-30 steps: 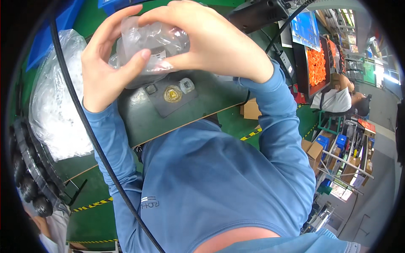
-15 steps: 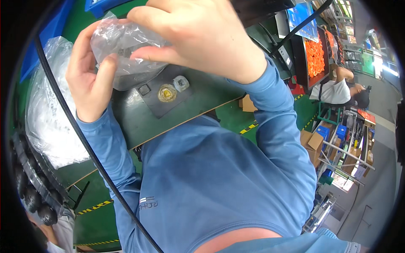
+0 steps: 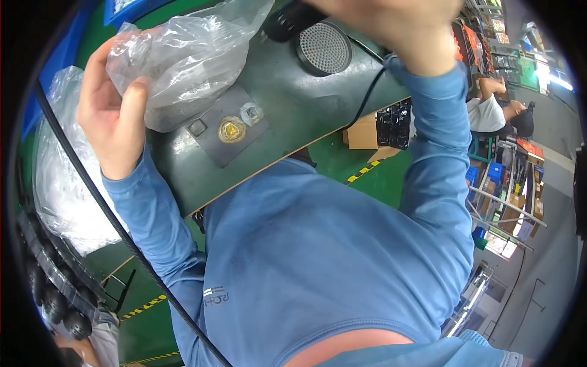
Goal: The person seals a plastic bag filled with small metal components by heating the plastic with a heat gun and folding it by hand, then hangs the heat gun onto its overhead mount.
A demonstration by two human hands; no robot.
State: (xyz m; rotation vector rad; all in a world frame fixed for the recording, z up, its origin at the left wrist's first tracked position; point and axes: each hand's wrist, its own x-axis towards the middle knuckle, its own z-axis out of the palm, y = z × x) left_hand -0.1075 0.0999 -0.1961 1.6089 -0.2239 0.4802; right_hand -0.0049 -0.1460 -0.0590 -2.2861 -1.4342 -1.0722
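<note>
Green factory floor with yellow-black tape runs below a dark green tabletop (image 3: 293,116), which carries a round perforated disc (image 3: 323,48) and a square plate with a brass fitting (image 3: 232,130). Left hand (image 3: 113,119) grips a crumpled clear plastic bag (image 3: 183,55) over the tabletop. Right hand (image 3: 397,18) is raised (mostly cropped); I cannot tell its grip.

black cable (image 3: 367,104) across dark worktop (image 3: 306,116)

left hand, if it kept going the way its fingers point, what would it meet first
The left hand already grips the crumpled clear plastic bag, so that comes first; beyond it probably the round perforated metal disc on the dark green worktable, though depth is unclear.
</note>
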